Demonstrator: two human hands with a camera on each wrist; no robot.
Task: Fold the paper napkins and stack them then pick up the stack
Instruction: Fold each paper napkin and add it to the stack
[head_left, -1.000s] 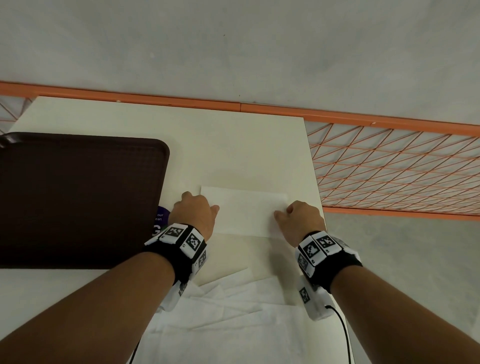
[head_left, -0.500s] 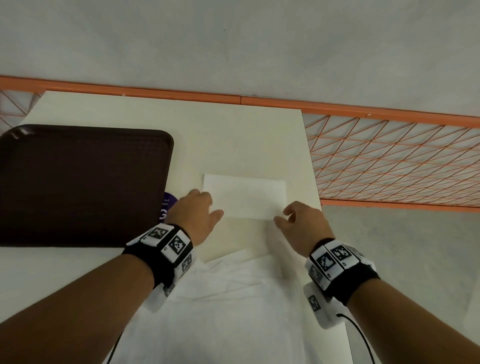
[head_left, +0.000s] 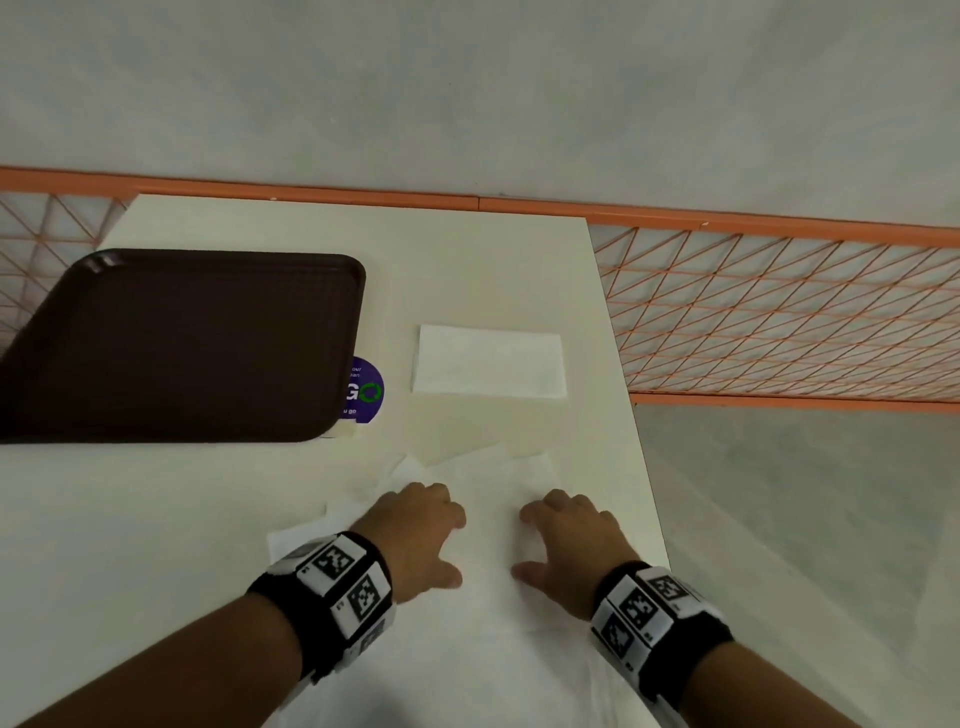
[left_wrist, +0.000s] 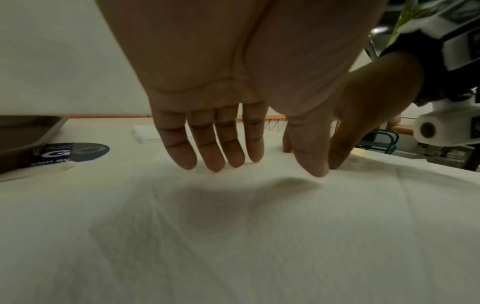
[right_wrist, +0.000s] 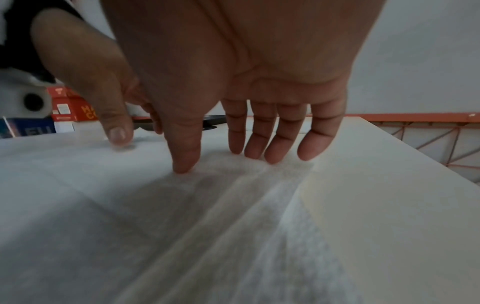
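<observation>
One folded white napkin (head_left: 488, 366) lies flat on the cream table (head_left: 467, 270), with nothing touching it; in the left wrist view the folded napkin (left_wrist: 145, 133) shows far behind my fingers. Nearer me spreads a loose pile of unfolded white napkins (head_left: 493, 483). My left hand (head_left: 415, 530) and right hand (head_left: 566, 540) rest side by side on the top sheet. In the wrist views the left fingers (left_wrist: 215, 162) and right fingers (right_wrist: 270, 156) are straight, their tips touching the paper. Neither hand grips anything.
A dark brown tray (head_left: 176, 343) lies at the left, partly covering a round purple sticker (head_left: 366, 389). The table's right edge (head_left: 628, 415) runs close beside my right hand, with grey floor below. An orange mesh fence (head_left: 779, 322) stands beyond the table.
Both hands let go of the folded napkin and drew back toward me onto the pile of unfolded napkins. The folded napkin stays where it lay.
</observation>
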